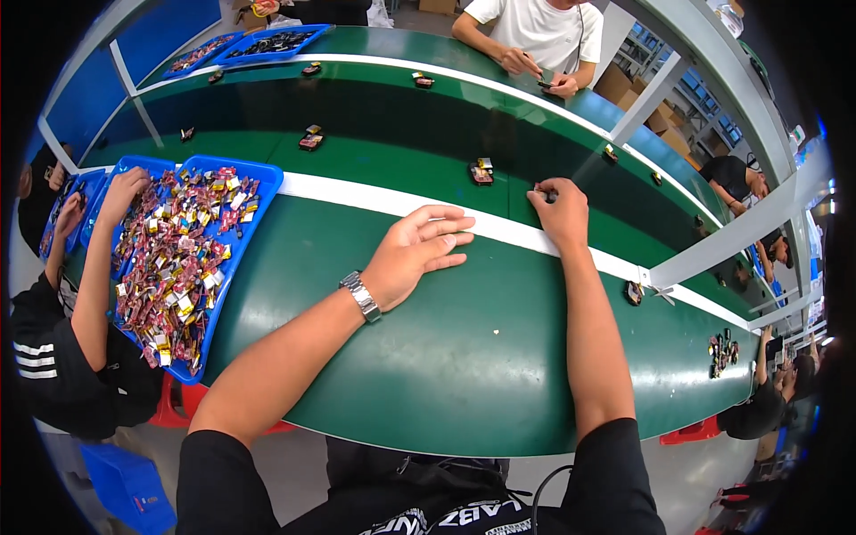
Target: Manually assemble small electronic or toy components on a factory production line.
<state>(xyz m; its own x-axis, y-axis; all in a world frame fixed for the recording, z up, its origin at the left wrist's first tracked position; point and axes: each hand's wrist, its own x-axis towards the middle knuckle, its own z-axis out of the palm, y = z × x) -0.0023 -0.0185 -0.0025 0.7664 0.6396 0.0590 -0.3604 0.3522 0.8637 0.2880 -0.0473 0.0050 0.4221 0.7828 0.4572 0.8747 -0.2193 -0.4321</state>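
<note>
Broadly, by size:
Table: green table [428, 357] under both forearms.
Tray: blue tray [267, 178] of small packets, well left of the left hand.
Left hand: left hand [415, 254] open, fingers spread, resting flat.
Right hand: right hand [560, 209] closed, pinching a small dark part [542, 189] at the white strip [374, 198].

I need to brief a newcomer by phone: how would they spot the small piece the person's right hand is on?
Start at the green belt and follow the white strip along its near edge. The small dark piece sits under the right hand fingertips. Unlike the other pieces out on the belt, it lies at the strip and is touched.
</note>
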